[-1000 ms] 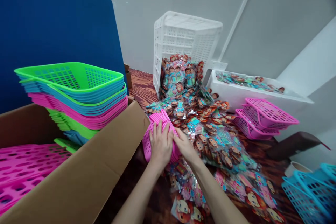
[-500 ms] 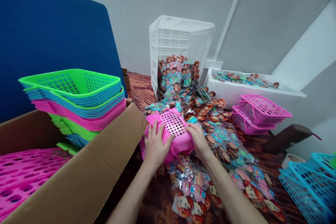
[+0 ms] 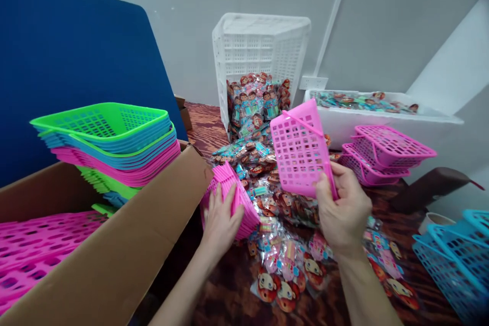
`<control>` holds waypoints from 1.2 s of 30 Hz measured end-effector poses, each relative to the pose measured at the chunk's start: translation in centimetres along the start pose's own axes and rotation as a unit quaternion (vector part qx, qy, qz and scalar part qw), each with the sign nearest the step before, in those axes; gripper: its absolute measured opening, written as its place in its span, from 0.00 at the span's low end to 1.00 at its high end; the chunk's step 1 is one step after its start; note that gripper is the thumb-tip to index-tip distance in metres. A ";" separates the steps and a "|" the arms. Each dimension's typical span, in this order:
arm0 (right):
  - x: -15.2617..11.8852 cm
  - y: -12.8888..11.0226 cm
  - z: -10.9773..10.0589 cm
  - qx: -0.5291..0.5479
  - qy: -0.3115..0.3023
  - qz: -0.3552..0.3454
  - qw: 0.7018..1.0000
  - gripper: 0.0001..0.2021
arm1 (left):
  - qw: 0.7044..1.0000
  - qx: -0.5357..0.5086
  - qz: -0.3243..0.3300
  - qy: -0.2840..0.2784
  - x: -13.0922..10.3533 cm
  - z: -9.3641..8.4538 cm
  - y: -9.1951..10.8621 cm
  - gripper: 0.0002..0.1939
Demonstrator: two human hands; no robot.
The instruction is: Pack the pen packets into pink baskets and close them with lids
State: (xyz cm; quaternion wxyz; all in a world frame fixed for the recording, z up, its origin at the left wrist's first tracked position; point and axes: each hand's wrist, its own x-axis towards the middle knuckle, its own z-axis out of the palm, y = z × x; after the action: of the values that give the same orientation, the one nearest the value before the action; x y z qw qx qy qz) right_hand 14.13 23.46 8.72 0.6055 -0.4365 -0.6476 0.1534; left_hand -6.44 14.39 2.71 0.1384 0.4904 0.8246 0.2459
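Observation:
A single pink plastic basket (image 3: 296, 155) is tilted up in the air, its rim pinched between the thumb and fingers of my right hand (image 3: 342, 209). My left hand (image 3: 221, 216) rests with spread fingers on a nested stack of pink baskets (image 3: 244, 209), which leans beside the cardboard box. Behind and below the raised basket lies a heap of clear bags (image 3: 282, 260) holding toys with cartoon faces.
At left, green, blue and pink baskets (image 3: 110, 122) are stacked in a cardboard box (image 3: 153, 219). A white crate (image 3: 244, 46) on its side spills bags. At right are a white foam box (image 3: 385, 117), two pink baskets (image 3: 393, 147), a brown object (image 3: 431, 191) and blue baskets (image 3: 454, 260).
My right hand has pulled one pink basket off the stack and lifted it up and to the right. My left hand has stayed on the remaining stack.

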 end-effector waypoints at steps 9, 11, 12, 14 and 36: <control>-8.8 3.2 -10.8 -0.232 -0.103 -0.181 0.950 0.14 | 0.999 0.032 0.000 0.011 0.8 0.3 2.2 0.28; -10.3 3.8 -11.7 -0.270 -0.139 -0.186 0.934 0.19 | 1.000 0.021 -0.006 0.014 0.7 0.5 1.9 0.29; -10.7 3.6 -11.7 -0.278 -0.156 -0.172 0.932 0.22 | 1.000 0.016 -0.008 0.016 0.7 0.6 1.7 0.30; -10.7 2.5 -10.5 -0.262 -0.168 -0.125 0.942 0.25 | 1.000 0.007 -0.007 0.020 0.6 0.8 1.4 0.31; -4.9 0.6 15.0 0.065 -0.351 0.283 0.890 0.17 | 0.986 -0.143 0.045 0.072 2.0 2.8 -2.5 0.25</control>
State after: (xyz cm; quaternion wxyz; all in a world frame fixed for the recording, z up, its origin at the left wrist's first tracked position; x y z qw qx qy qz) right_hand 0.00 25.11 1.78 0.2965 -0.4785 -0.6556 0.5033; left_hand -7.94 15.96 -0.93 0.1360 0.4831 0.7659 0.4018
